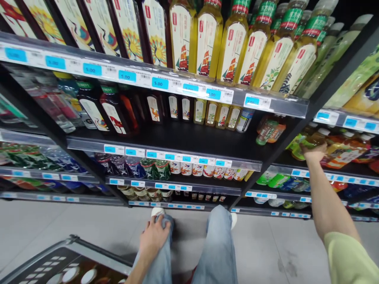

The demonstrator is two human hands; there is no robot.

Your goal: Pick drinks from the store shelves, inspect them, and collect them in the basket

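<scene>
My right hand [316, 153] reaches out to the shelf on the right. Its fingers are wrapped round a white-capped drink bottle [316, 138], which lies tilted among other bottles; the hand hides part of it. Beside it on the same shelf are orange-labelled drink bottles [343, 152]. My left hand [156, 232] rests on my left knee, fingers spread and bent a little, with nothing in it. Both of my legs are in view in light blue jeans [219, 244].
A dark shopping basket [53, 252] with white-capped bottles stands at lower left. Ahead, a shelf [177, 136] bears dark and yellow tea bottles. Blue price tags line a shelf edge [177, 88] above it. A black upright [284, 134] parts the middle and right shelves.
</scene>
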